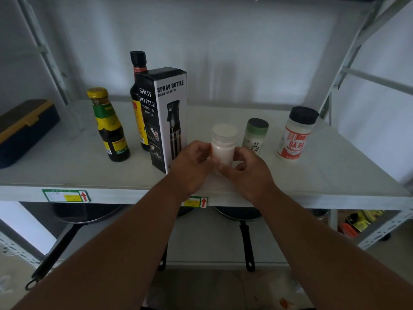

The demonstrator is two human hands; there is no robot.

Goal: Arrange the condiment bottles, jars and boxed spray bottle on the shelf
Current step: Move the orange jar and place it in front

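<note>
Fingers (202,153) of both hands clasp the white jar (223,146) just right of the spray bottle box (166,117), green-labelled jar (256,136) close behind it on the shelf (312,175).

Kitchen storeroom — bare metal shelving (290,193), condiment bottles (109,128) above, frying pans (239,214) below.

It's dim in here, a cool grey light falling softly from above and in front, so the back wall (223,41) glows unevenly in pale patches and the shelf (312,171) shows only faint shadows. The lower level sinks into gloom. The wide lens bows the shelf uprights (44,52) outward at the edges, and the whole picture looks soft and slightly grainy, without glare.
</note>
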